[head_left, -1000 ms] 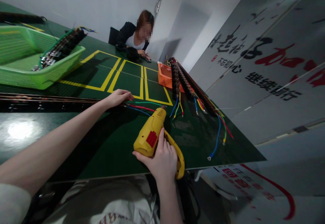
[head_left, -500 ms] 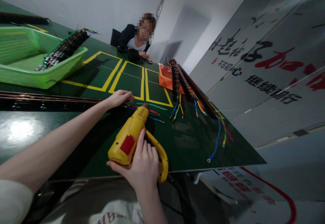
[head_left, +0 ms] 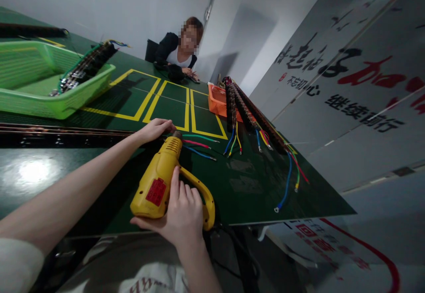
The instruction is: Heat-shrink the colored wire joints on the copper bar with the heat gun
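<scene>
My right hand [head_left: 184,209] grips a yellow heat gun [head_left: 159,178] by its body, fingers by the handle, nozzle pointing away from me. My left hand [head_left: 157,129] is closed at the end of a long dark wire harness [head_left: 66,137] lying along the table; its fingertips are partly hidden, so I can make out only that they rest at the harness end. From there a green wire [head_left: 199,137], a red wire [head_left: 197,144] and a blue wire [head_left: 199,152] spread right. The nozzle is close to my left fingertips, over the start of the wires.
A light green basket [head_left: 59,107] with a harness bundle [head_left: 88,67] stands at left. An orange basket [head_left: 217,100] and several harnesses [head_left: 252,111] with coloured wire ends lie at right. A person [head_left: 179,54] sits across the green table [head_left: 245,204].
The heat gun and my right hand have moved left, bringing the nozzle nearer my left hand. My left hand has barely moved on the harness.
</scene>
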`<action>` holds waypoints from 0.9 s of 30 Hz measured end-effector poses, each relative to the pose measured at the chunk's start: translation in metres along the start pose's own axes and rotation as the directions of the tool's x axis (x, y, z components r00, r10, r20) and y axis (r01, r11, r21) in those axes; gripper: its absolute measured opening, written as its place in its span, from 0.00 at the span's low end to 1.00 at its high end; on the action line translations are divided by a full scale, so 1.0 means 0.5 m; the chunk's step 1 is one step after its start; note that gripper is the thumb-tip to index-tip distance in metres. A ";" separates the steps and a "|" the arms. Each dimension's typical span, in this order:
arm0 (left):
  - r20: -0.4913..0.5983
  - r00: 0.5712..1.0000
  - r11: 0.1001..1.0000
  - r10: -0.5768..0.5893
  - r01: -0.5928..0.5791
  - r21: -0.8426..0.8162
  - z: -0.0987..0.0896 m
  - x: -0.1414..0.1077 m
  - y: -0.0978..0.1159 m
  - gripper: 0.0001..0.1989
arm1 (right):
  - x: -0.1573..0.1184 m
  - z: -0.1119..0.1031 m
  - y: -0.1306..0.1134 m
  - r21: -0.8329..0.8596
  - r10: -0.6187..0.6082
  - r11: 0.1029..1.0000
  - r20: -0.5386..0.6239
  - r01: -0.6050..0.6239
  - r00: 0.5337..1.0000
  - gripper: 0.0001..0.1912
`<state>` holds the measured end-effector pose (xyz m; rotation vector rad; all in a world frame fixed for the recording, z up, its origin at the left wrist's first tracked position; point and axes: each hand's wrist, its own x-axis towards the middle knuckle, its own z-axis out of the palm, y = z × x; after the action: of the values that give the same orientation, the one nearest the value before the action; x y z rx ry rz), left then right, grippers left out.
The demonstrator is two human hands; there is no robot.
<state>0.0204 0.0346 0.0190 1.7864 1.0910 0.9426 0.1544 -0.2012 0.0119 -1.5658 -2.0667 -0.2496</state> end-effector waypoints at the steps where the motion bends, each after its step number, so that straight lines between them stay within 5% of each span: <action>1: -0.005 1.000 1.000 -0.001 0.001 -0.003 0.000 0.000 -0.001 0.28 | -0.001 -0.003 0.008 0.013 -0.002 1.000 0.015 0.002 1.000 0.65; 12: 0.018 1.000 1.000 -0.003 0.003 -0.029 0.001 -0.001 -0.003 0.27 | -0.012 -0.028 0.061 0.011 0.014 1.000 0.072 -0.015 0.997 0.66; 27: 0.000 1.000 0.999 0.005 -0.005 -0.038 0.000 -0.002 -0.004 0.27 | -0.011 -0.054 0.137 -0.210 0.215 0.956 0.024 -0.205 0.976 0.64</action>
<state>0.0194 0.0343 0.0169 1.7594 1.0619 0.9603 0.2276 -0.1968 0.0205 -1.9178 -1.9391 -0.3617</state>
